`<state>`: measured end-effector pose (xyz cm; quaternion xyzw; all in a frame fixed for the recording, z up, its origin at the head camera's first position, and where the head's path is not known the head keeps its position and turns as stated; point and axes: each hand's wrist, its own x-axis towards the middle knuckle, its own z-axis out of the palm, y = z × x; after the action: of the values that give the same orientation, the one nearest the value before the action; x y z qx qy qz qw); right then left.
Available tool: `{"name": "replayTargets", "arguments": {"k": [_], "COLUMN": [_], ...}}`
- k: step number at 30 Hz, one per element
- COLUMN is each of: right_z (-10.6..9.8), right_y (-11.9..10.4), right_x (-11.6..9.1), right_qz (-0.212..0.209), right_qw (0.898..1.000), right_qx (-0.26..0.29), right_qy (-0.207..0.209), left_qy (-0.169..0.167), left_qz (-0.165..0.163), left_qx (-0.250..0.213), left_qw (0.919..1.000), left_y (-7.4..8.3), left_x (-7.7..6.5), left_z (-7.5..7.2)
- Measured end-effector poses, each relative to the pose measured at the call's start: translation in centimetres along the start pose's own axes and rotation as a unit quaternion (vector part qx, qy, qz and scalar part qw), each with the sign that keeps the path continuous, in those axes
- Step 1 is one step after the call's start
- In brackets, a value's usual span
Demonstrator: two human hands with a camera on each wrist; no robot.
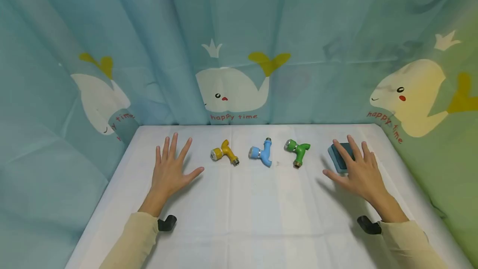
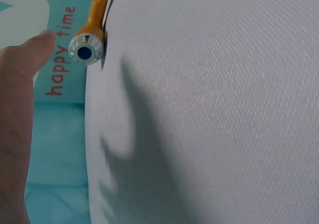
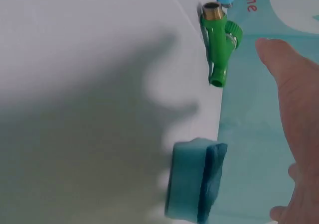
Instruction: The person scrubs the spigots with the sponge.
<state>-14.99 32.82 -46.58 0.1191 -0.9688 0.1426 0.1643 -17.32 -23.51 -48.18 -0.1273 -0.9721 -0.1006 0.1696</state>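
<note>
Three small taps lie in a row on the white cloth: a yellow tap (image 1: 226,150), a light blue tap (image 1: 266,155) and a green tap (image 1: 300,152). My left hand (image 1: 169,173), fingers spread, hovers left of the yellow tap and holds nothing. Its thumb (image 2: 32,52) shows near the yellow tap's round handle in the left wrist view. On the other side, my right hand (image 1: 362,175) is spread above a two-tone blue sponge (image 3: 192,179), partly covering it in the head view. A gap shows between that hand and the sponge in the right wrist view.
The white-covered table (image 1: 254,206) backs onto a blue-green curtain (image 1: 179,53) printed with whales. More curtain hangs along the left and right sides. A black wrist mount (image 1: 167,223) juts from the left sleeve, another black mount (image 1: 369,225) from the right.
</note>
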Motion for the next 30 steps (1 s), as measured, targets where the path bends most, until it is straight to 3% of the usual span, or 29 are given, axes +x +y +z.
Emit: {"name": "replayTargets", "arguments": {"k": [3, 6, 10, 13, 24, 30], "right_z": [0.1, -0.2, -0.7, -1.1, -1.3, -1.8], "right_y": [0.7, 1.4, 2.5, 3.1, 3.4, 3.0], "right_x": [0.8, 1.5, 2.6, 3.3, 5.7, 6.3], "right_qz": [0.000, 0.021, 0.057, 0.065, 0.033, 0.041], "right_qw": [1.000, 0.997, 0.984, 0.974, 0.957, 0.955], "right_qx": [-0.006, -0.006, 0.009, 0.023, 0.047, 0.044], "right_qy": [-0.019, -0.073, -0.170, -0.217, -0.285, -0.291], "left_qy": [0.002, 0.006, 0.019, 0.029, 0.046, 0.051], "left_qz": [0.002, 0.007, 0.013, 0.017, 0.025, 0.026], "left_qx": [-0.004, -0.004, -0.010, -0.015, -0.028, -0.035], "left_qw": [1.0000, 0.9999, 0.9997, 0.9993, 0.9982, 0.9978], "left_y": [-0.1, -0.2, -0.3, -0.4, -0.5, -0.4], "left_x": [-0.1, -0.2, -0.3, -0.3, -0.3, -0.3], "left_z": [0.2, 0.4, 0.3, 0.4, 0.8, 1.2]}}
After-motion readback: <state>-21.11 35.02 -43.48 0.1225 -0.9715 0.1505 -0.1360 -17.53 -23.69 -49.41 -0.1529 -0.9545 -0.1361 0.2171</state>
